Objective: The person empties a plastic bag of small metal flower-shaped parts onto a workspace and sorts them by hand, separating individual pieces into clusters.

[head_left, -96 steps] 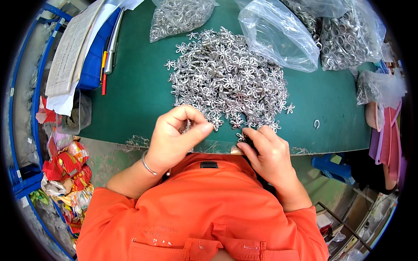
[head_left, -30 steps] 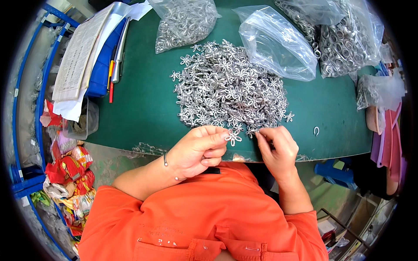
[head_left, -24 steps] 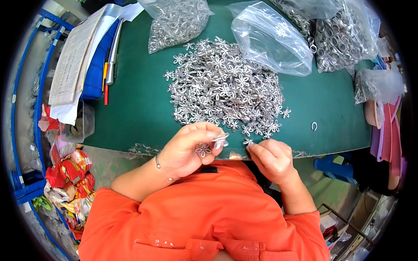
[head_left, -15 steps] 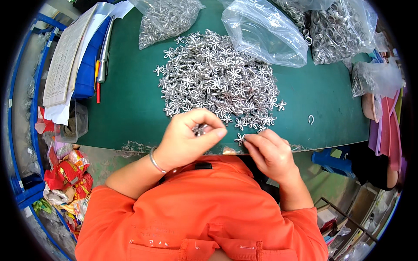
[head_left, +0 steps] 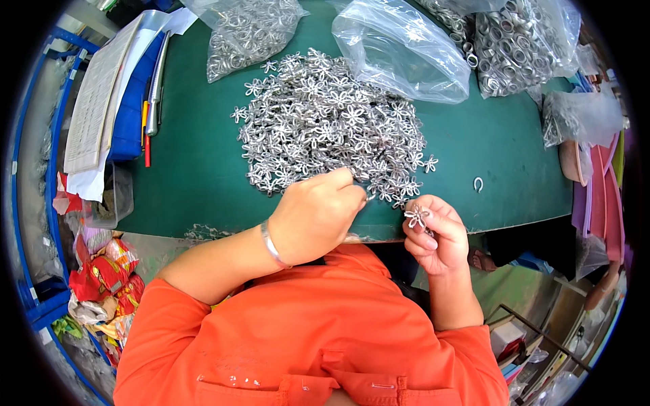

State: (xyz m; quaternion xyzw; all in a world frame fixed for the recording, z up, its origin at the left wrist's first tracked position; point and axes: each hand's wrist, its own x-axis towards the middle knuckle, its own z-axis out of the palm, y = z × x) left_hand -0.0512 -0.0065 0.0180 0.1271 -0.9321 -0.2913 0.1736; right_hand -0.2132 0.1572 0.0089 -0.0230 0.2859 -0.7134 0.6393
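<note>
Head view: one green table [head_left: 189, 159], person in an orange shirt [head_left: 298, 331] at its near edge. Pile of metal flower pieces [head_left: 332, 125] mid-table, silver, open-petalled, heaped, a few strays around its rim.

Right hand [head_left: 439, 237]: just off the pile's near right corner, palm side partly turned to camera, thumb and fingers pinched on one flower piece [head_left: 416, 216], petals facing up. Piece sits at the table's near edge, clear of the heap.

Left hand [head_left: 321, 218]: back to camera, fingers curled, at the pile's near side. Fingertips mostly hidden, so can't tell whether they grip anything. Metal bracelet [head_left: 273, 247] on that wrist. Hands are apart, small gap between.

Right of pile: C-shaped metal piece [head_left: 478, 185], lying alone on the green top. Far side, left to right: clear bag of rings [head_left: 254, 37], loose clear bag [head_left: 406, 51] just beside the pile, bigger bag of rings [head_left: 511, 51]. Smaller bag of metal parts [head_left: 565, 122] at the right edge.

Left end: blue bin [head_left: 128, 125] with printed sheets [head_left: 98, 108] leaning over it, red pen [head_left: 147, 152] alongside, clear tub [head_left: 120, 196] nearer the edge.
</note>
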